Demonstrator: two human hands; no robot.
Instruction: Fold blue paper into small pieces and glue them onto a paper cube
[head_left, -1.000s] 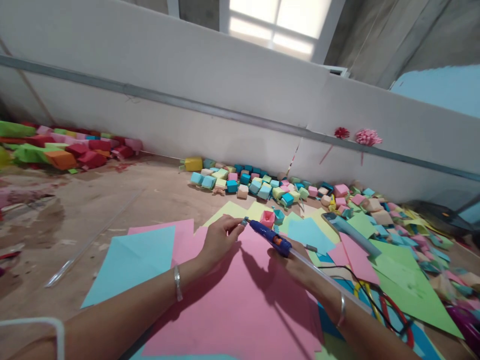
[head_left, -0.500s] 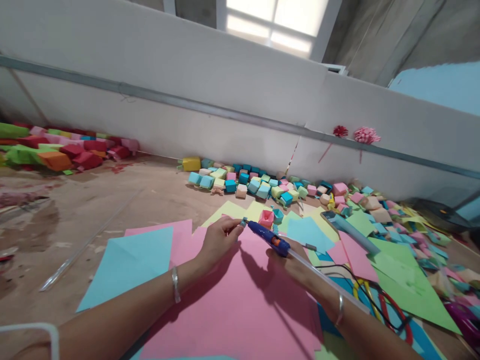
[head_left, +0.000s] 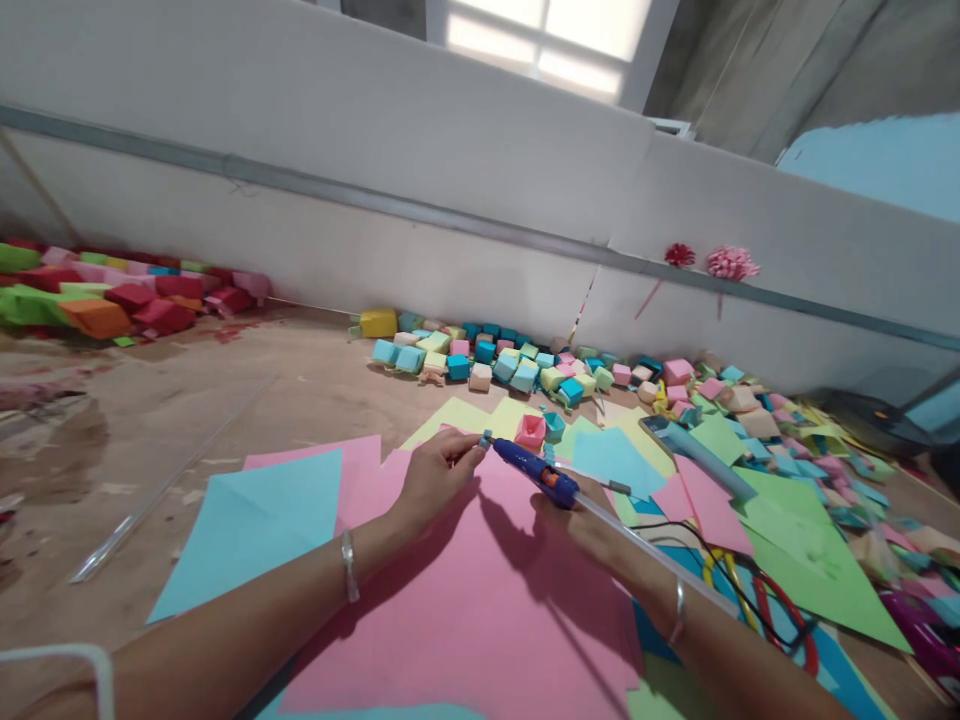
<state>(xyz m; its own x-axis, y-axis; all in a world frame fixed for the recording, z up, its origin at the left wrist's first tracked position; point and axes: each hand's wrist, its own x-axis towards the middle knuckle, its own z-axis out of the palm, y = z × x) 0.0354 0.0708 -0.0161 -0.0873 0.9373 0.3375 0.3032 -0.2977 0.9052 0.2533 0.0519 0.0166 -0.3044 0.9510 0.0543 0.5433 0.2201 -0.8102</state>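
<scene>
Between its thumb and fingers, my left hand (head_left: 444,472) pinches a tiny blue paper piece (head_left: 486,438). My right hand (head_left: 574,515) is wrapped round a blue glue gun (head_left: 536,472), whose nozzle points left and meets or nearly meets that piece. A long clear glue stick (head_left: 652,550) juts from the back of the gun along my right forearm. Beneath both hands lies a large pink paper sheet (head_left: 450,620). Just beyond the gun sit a small open pink paper box (head_left: 530,431) and a teal one (head_left: 554,427).
Many small paper cubes (head_left: 484,352) line the wall, with bigger folded paper blocks (head_left: 165,316) at far left. A light blue sheet (head_left: 251,530) lies on the left. Scissors (head_left: 780,610), a green sheet (head_left: 825,555) and a phone (head_left: 654,428) are on the right. Another clear stick (head_left: 112,548) rests at left.
The camera view has shifted very slightly. Both hands keep the same hold, with the glue gun's nozzle still at the small blue paper piece.
</scene>
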